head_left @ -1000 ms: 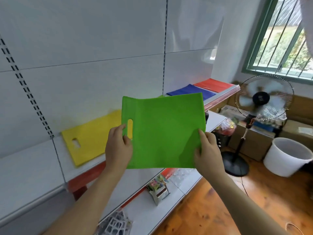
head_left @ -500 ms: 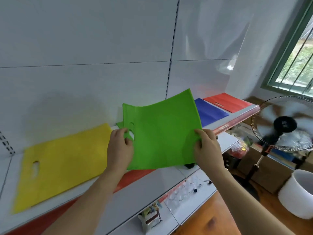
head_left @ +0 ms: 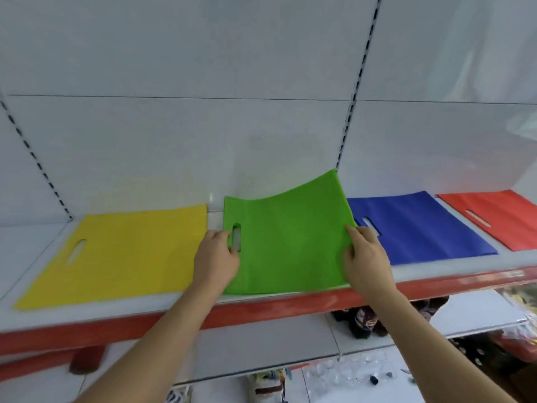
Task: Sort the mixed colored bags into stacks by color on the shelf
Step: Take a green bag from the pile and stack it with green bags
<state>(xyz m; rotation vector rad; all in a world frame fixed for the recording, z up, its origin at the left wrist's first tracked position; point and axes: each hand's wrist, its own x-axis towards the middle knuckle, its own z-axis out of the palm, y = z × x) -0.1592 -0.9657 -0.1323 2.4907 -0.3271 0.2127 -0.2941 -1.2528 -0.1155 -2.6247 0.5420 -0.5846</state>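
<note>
A green bag (head_left: 287, 234) lies across the middle of the white shelf (head_left: 436, 269), its far right corner curled up against the back panel. My left hand (head_left: 216, 257) grips its left edge by the handle slot. On the right edge, my right hand (head_left: 364, 254) pinches the fabric. To the left lies a flat yellow bag (head_left: 122, 251). A blue bag (head_left: 418, 225) sits right of the green one, and a red bag (head_left: 499, 216) lies at the far right.
The shelf has a red front edge (head_left: 261, 311) and a white back panel (head_left: 203, 141) with slotted uprights. Lower shelves hold small goods, among them dark items (head_left: 366, 321) and clear pieces (head_left: 348, 373).
Both hands have carried the green bag forward and down onto the shelf between the yellow and blue bags. The view has turned to face the shelf squarely.
</note>
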